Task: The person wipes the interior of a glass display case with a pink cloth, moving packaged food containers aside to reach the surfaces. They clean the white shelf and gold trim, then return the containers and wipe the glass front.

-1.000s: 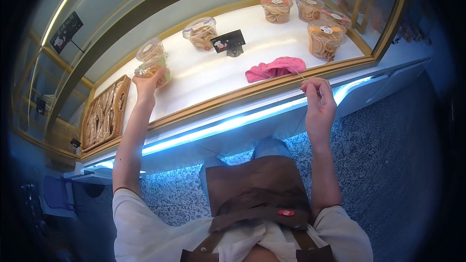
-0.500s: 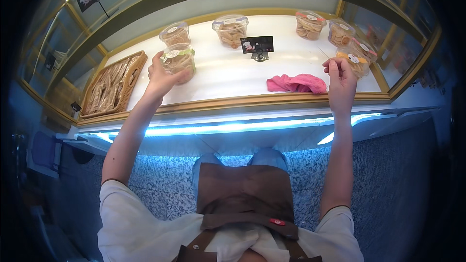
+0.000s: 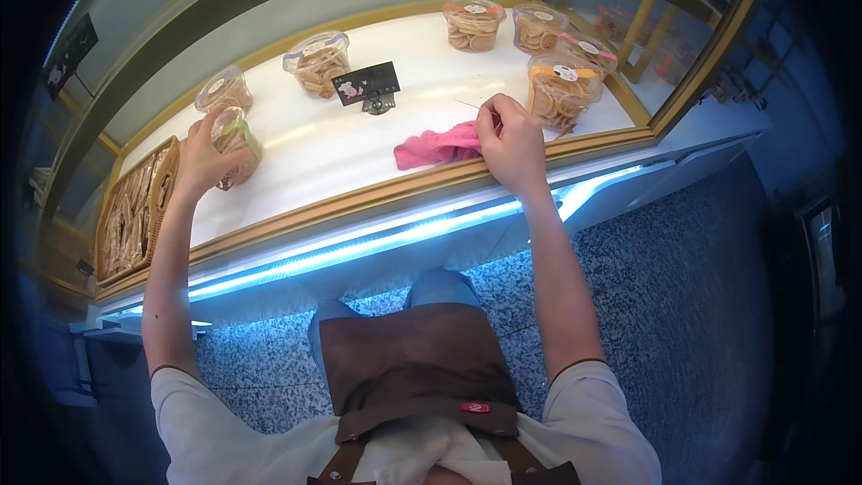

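head view: the left hand (image 3: 206, 160) is curved, partly open, around a clear green-banded tub (image 3: 235, 145) at the white shelf (image 3: 314, 157), near the wicker tray (image 3: 164, 181); the right hand (image 3: 499, 124) pinches a thin strand (image 3: 468, 105) just beside the pink cloth (image 3: 431, 149).

Clear glossy plastic tub (image 3: 237, 145) in left hand (image 3: 206, 164), matt woven basket (image 3: 167, 181) beside it, fuzzy cloth (image 3: 433, 148) by right hand (image 3: 514, 145), smooth glossy shelf (image 3: 328, 148) between both.
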A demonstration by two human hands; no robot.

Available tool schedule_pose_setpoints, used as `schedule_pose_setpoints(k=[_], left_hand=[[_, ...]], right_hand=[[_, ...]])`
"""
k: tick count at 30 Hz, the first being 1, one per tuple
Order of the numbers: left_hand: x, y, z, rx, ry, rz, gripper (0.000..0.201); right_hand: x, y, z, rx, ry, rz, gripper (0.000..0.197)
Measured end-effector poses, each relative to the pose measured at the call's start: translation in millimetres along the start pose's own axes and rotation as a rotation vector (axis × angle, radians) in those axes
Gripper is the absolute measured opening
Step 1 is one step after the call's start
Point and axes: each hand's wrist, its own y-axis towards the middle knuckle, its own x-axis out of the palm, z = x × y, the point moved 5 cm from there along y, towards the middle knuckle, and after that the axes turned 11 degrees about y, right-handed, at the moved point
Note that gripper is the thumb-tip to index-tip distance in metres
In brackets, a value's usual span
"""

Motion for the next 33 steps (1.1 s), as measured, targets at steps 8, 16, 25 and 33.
schedule_pose_setpoints(k=[8, 16, 25, 33], left_hand=[[2, -2, -18, -0.06, 0.249, 0.08, 0.093], [-15, 6, 17, 0.07, 0.097, 0.097, 0.065], [-12, 52, 39, 0.064, -0.181, 0.062, 0.044], [10, 109, 102, 0.147, -0.239, 0.059, 0.043]], right_hand=[[-3, -2, -3, -0.022, -0.028, 0.027, 0.011], [-2, 3, -3, -0.039, -0.064, 0.004, 0.012], [-1, -2, -3, 0.032, -0.111, 0.026, 0.016], [0, -1, -3, -0.001, -0.021, 0.034, 0.012]])
